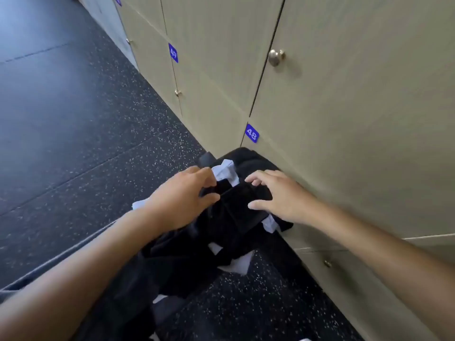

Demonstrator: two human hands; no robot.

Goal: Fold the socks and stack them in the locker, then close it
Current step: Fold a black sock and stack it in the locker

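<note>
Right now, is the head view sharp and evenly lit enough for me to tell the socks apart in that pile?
Head view: the black socks merge into one dark mass with little fold detail; the white socks stand out; slight motion blur softens the left hand and right hand; wide-angle distortion bends the locker doors; a bluish sheen washes the floor at upper left.

The pile of socks [229,217] lies on the floor [73,143], just before the lockers [344,119]. On the pile the left hand [182,198] rests at its left side and the right hand [278,195] at its right side, nearer the lockers.
</note>
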